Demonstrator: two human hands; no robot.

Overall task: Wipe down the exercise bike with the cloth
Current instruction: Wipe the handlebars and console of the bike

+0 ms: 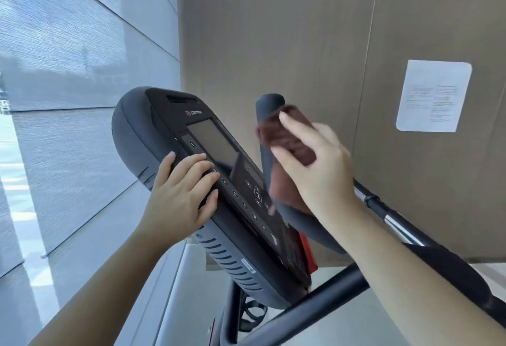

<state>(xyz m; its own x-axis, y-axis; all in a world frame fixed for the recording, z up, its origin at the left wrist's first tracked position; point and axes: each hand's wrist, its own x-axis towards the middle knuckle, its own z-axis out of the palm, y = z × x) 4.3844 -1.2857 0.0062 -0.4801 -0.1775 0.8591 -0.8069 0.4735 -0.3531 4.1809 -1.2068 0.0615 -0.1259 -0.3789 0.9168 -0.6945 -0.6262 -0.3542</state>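
Head view: right hand point(315, 165) is gripping the dark red cloth point(287, 140) around the upright handlebar horn point(269, 105), at 3 o'clock from the console point(219, 137). Left hand point(183, 189) is lying flat-fingered on the console, bracing it. Wrapping the cloth fully while sliding along the horn is probably giving the best coverage.

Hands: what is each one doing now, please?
Left hand: open, resting on the black plastic bike console.
Right hand: gripping the dark red cloth.

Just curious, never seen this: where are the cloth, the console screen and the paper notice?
cloth point(287, 139): head view, its wrapped upper fold.
console screen point(213, 143): head view, middle of glass.
paper notice point(434, 96): head view, sheet's centre.
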